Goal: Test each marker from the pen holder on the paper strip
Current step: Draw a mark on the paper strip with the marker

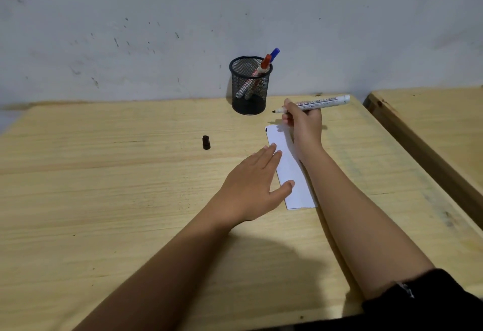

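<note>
A white paper strip lies on the wooden desk, with a short black mark at its far left corner. My left hand rests flat on the desk, fingers spread, fingertips and thumb pressing the strip's left edge. My right hand is above the strip's far end and grips an uncapped white marker, held level with its black tip pointing left, off the paper. Its black cap lies on the desk to the left. The black mesh pen holder stands by the wall, holding a red-capped marker and a blue-capped marker.
A grey scuffed wall rises right behind the desk. A second wooden desk stands at the right, separated by a narrow gap. My dark sleeve shows at the bottom right.
</note>
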`<state>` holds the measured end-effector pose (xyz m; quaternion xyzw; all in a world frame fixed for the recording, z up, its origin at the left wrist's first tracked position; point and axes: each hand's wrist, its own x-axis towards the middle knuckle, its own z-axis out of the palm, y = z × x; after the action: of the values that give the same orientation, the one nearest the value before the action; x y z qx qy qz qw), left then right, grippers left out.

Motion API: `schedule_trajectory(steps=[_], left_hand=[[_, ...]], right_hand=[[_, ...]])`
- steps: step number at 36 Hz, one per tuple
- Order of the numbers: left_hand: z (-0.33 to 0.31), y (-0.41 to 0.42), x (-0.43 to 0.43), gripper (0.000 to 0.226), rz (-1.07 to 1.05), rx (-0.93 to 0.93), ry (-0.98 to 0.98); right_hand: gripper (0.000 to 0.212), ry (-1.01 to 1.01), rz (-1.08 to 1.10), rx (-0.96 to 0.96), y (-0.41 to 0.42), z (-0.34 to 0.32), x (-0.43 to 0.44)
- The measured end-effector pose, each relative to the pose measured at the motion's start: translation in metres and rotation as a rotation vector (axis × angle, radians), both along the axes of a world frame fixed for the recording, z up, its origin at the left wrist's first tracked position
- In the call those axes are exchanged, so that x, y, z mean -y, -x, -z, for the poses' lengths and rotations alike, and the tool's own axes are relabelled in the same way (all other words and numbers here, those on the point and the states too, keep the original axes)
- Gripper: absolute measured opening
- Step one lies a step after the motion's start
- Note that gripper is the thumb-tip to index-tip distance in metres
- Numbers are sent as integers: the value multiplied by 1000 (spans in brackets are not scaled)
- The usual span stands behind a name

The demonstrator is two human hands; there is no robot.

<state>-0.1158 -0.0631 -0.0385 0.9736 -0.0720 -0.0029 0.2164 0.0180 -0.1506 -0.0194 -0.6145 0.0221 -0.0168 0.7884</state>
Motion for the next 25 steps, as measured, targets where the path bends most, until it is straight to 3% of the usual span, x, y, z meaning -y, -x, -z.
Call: schedule_trajectory(steps=[10, 17, 20, 23, 25], left_hand=[[-5, 3, -2, 64, -19, 10, 69], [-14, 9, -12, 48, -40, 146, 127], [-27, 8, -30, 48, -173, 204, 168], [-36, 0, -56, 52, -264, 278, 31], [-40, -4, -71, 53, -358, 233, -32]], right_hand=[[6, -95, -100, 13, 15, -14, 24], [4, -16, -151, 106, 37, -35, 43], [6, 25, -166, 150, 43, -41, 48], [11, 20, -185, 180, 48, -47, 51], [15, 8, -191, 184, 51, -51, 51]])
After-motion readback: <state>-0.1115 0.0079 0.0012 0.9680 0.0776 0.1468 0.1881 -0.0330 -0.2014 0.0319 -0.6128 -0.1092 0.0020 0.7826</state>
